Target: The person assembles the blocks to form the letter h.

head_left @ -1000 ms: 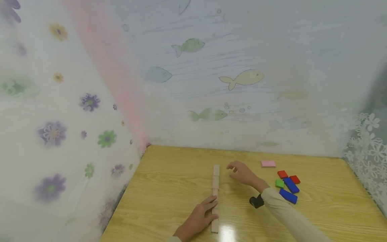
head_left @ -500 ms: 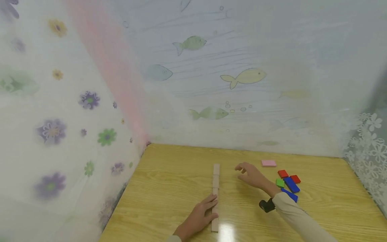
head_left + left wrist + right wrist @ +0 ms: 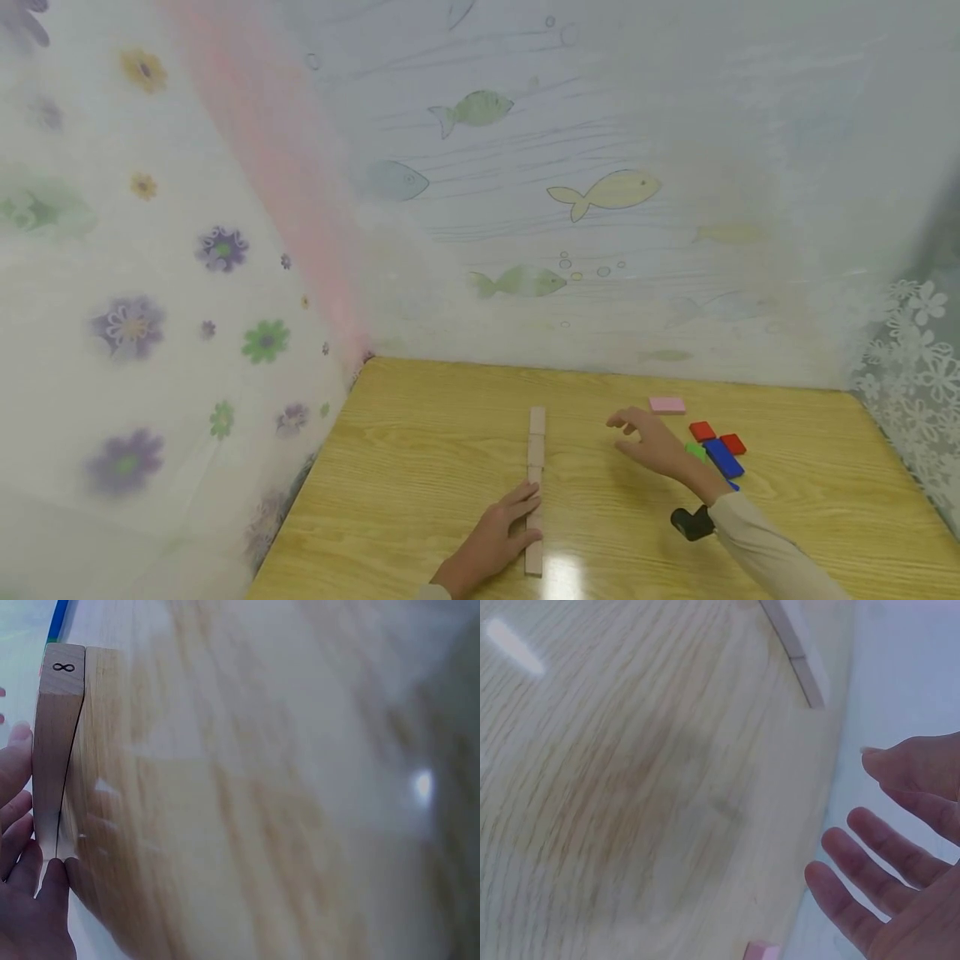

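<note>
A straight row of plain wooden blocks (image 3: 536,450) runs away from me along the middle of the wooden table. My left hand (image 3: 489,533) rests against the near half of the row, thumb and fingers extended and partly covering it. In the left wrist view, a block (image 3: 58,742) at the row's near end bears a figure like an 8, with fingers (image 3: 15,769) touching its side. To the right of the row, my right hand (image 3: 654,442) hovers over the table, fingers loosely bent and holding nothing. Its separated fingers (image 3: 885,855) show in the right wrist view.
At the right lie a pink block (image 3: 667,406), two red blocks (image 3: 702,431), a blue block (image 3: 723,458) and a green block (image 3: 696,451). Another blue block is mostly hidden behind my right forearm. A fish-patterned curtain (image 3: 487,333) borders the table's far edge.
My right hand has moved right, away from the wooden row and toward the coloured blocks, its forearm now covering more of them. The left hand stays put on the row.
</note>
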`<state>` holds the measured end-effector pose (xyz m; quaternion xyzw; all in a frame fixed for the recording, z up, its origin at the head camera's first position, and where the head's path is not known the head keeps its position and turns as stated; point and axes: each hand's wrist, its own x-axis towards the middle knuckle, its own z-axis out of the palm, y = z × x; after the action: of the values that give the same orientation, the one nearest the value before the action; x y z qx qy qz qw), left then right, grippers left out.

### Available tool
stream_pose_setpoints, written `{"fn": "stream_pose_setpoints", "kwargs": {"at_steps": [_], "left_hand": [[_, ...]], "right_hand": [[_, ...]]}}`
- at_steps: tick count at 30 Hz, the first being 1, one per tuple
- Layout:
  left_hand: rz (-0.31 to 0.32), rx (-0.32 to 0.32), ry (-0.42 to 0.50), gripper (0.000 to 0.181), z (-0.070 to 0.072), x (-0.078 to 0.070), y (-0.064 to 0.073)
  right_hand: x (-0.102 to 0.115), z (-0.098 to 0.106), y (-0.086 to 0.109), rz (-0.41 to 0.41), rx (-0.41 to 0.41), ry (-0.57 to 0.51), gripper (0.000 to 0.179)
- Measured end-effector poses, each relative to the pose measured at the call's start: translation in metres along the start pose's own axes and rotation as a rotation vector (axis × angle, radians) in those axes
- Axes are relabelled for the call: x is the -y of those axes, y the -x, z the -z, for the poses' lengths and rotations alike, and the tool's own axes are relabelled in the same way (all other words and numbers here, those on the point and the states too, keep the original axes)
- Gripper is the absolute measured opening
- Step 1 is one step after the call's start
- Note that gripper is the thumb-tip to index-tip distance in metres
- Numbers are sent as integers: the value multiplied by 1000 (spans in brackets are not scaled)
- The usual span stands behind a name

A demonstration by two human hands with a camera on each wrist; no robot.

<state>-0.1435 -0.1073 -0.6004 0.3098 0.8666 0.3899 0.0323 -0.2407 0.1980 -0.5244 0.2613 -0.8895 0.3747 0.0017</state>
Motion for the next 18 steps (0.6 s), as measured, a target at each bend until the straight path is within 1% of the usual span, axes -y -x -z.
{"fn": "stream_pose_setpoints", "kwargs": {"at_steps": [1,4,11,18], "left_hand": [[2,1,4,53,0,0,0],[8,3,5,53,0,0,0],[17,1,2,54,-3,3,0],[26,2,7,53,-1,1,1]], "right_hand": [[0,2,2,10,-6,-4,26],[-1,6,6,7,-20,-5,26],[-10,15,16,-41,-20,27,27],[-11,24,35,-68,-11,32,26]]}}
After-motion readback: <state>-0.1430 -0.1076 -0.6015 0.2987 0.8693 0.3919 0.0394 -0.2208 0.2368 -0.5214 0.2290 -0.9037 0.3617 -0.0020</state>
